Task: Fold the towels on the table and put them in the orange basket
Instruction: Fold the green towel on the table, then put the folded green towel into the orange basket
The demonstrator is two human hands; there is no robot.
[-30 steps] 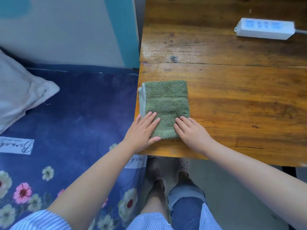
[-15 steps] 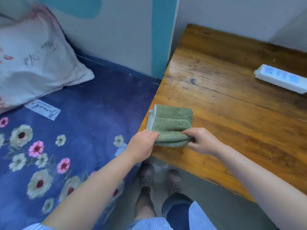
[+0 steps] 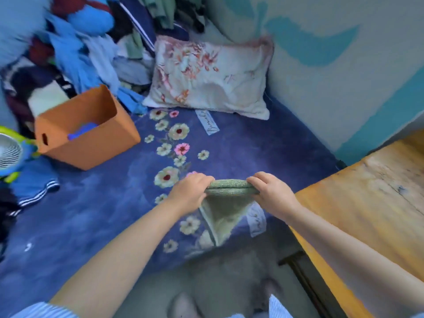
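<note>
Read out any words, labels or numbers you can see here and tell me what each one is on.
White label with dark cursive script on the blue floral bedspread, near the floral pillow: begins with a "B", the rest too blurred to read.
Second white label with script on the same bedspread, below the right hand: blurred, unreadable.
Nothing else carries text.

Folded green towel (image 3: pixel 230 187) between left hand (image 3: pixel 191 194) and right hand (image 3: pixel 274 195), above blue bedspread (image 3: pixel 96 203).
</note>
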